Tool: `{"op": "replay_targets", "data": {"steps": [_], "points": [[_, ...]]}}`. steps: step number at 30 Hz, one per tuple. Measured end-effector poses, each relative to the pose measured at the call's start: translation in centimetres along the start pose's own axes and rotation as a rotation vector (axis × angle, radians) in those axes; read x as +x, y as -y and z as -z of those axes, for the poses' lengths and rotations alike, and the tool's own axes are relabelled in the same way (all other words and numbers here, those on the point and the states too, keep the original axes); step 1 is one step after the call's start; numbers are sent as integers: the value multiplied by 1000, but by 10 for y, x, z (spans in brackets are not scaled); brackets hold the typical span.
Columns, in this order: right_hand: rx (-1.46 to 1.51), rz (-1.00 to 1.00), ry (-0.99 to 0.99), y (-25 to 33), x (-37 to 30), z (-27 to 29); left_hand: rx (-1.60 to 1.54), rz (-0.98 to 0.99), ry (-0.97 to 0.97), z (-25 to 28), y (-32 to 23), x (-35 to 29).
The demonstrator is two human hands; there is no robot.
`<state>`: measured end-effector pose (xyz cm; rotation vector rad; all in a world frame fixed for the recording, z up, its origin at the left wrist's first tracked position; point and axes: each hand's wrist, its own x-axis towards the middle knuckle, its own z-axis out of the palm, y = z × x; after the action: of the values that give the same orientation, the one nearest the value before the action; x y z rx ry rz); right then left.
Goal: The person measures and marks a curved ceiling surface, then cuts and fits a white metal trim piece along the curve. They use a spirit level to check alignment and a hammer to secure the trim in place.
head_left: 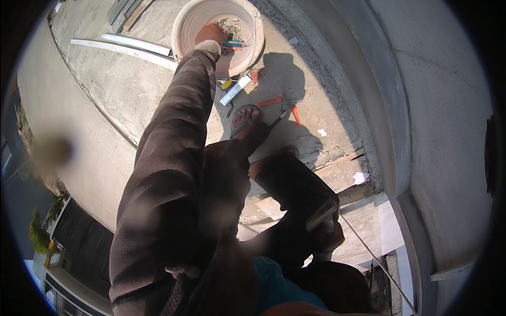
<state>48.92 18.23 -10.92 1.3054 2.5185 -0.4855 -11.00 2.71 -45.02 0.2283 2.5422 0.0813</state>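
Note:
My left hand (pixel 209 35) reaches into a large round pale bucket (pixel 181 31) at the top, its fingers curled and partly hidden. What they hold, if anything, does not show. Beside it in the bucket lie blue-handled tools (pixel 235 44) and a tangle of pale cord or wire (pixel 235 29). My right hand (pixel 330 240), low and right of my knee, is closed around a flat greyish tool (pixel 320 215) with a pale handle; its exact kind is unclear.
Near my sandalled foot (pixel 243 117) lie a blue-and-white strip-shaped object (pixel 235 91), a yellow-and-black item (pixel 225 84) and red-handled pieces (pixel 270 102). Long pale metal bars (pixel 121 48) rest left of the bucket. A grey wall (pixel 437 131) rises at right; a thin cord (pixel 377 259) runs beneath it.

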Motion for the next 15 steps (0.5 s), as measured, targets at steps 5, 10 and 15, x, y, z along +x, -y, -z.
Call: {"op": "replay_targets", "data": {"steps": [5, 10, 15], "points": [[19, -129, -157, -11, 75, -42, 97, 102, 32, 10, -51, 9], [149, 97, -481, -57, 126, -88, 49, 80, 191, -30, -11, 66], [10, 9, -561, -23, 146, -84, -419, 2, -28, -16, 11, 63]]}}
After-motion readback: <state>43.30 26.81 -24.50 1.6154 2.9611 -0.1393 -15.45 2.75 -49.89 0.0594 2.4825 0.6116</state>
